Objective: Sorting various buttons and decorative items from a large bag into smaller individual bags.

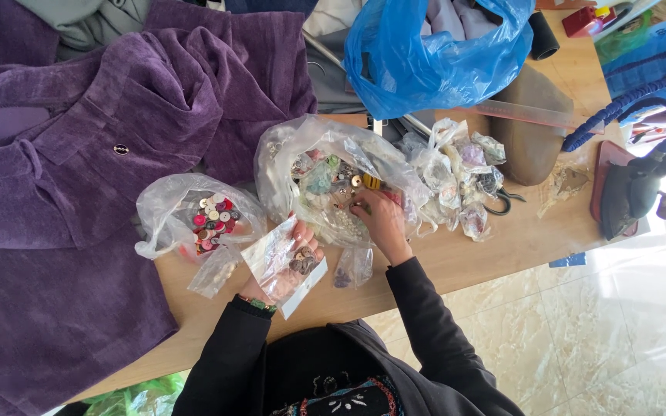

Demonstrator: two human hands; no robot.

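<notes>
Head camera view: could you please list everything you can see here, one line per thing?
Purple garment: one, purple, spread over the table's left part.
Bag of buttons: one, clear with red and pale buttons, beside the garment.
Large clear bag: one, mixed small items, table centre.
Small clear packets: several, right of the large bag.
Blue plastic bag: one, blue, top centre.
Iron: one, dark, far right.
Table: one, light wood.
Left hand: holds a small packet of brown buttons.
Right hand: reaching into the large clear bag.
</notes>
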